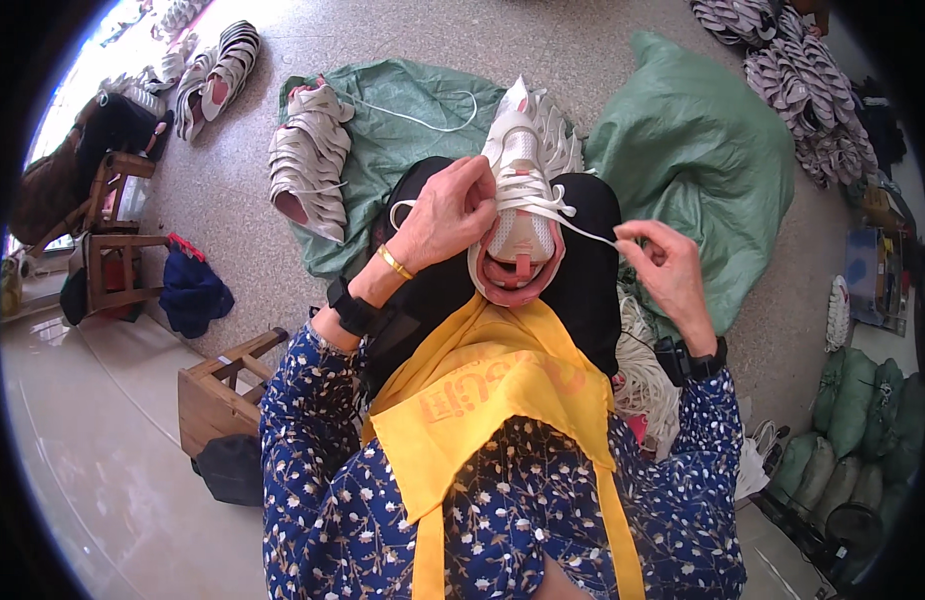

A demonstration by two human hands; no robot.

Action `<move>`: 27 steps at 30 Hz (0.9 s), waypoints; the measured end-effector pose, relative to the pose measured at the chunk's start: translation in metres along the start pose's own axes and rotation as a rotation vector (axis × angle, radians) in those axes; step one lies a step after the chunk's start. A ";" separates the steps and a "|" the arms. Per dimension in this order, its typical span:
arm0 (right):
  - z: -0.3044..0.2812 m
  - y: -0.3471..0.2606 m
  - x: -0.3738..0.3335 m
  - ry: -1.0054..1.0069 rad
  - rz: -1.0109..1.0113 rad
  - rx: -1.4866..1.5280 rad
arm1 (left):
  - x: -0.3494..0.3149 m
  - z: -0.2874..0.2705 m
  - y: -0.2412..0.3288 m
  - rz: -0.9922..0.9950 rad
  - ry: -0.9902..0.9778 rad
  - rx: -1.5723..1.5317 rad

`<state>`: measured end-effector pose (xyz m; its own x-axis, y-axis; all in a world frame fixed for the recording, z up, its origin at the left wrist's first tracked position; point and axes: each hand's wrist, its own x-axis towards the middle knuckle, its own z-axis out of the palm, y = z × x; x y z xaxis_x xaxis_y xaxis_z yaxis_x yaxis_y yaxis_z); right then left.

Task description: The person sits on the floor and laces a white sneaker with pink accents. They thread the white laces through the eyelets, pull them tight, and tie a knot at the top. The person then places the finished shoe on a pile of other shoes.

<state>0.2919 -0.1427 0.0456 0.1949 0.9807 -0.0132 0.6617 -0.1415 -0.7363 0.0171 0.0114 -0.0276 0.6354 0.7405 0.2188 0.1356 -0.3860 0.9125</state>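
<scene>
With our right hand (667,268) we pinch a white lace (586,232) between thumb and fingertips, the strand stretching leftward from this grip to the shoe upper. Our left hand (444,215) is bent over the lacing, its fingertips drawn together at the near-left of the eyelets; we cannot tell whether they close on a lace. The white shoe upper (522,238) lies between our two grips, just beside the left fingertips, its pink-lined opening toward us and its toe pointing away.

Left of and beyond our left grip we have a stack of white uppers (312,150) on a green sheet (382,160); another stack (559,140) sits just past the shoe. Beyond our right grip bulges a green sack (697,160). Nearer to us than that grip hangs a bundle of pale laces (644,372), and below both grips our yellow apron (492,390) spreads over the lap.
</scene>
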 end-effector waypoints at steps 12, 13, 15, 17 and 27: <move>0.044 -0.020 0.068 -0.231 -0.083 0.034 | -0.006 -0.007 0.021 -0.145 -0.076 -0.047; 0.043 -0.021 0.070 -0.291 0.041 0.119 | -0.008 -0.007 0.016 -0.171 -0.097 -0.093; 0.045 -0.014 0.076 -0.308 0.037 0.435 | -0.010 -0.005 0.003 -0.222 -0.144 -0.184; 0.042 -0.012 0.078 -0.317 0.068 0.631 | -0.012 -0.004 -0.002 -0.248 -0.159 -0.308; 0.057 -0.009 0.064 -0.112 -0.091 0.171 | -0.016 -0.010 0.018 -0.263 -0.073 -0.671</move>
<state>0.2574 -0.0710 0.0130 0.0522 0.9986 -0.0099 0.5383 -0.0365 -0.8420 0.0017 -0.0019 -0.0112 0.6982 0.7148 -0.0392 -0.1904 0.2382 0.9524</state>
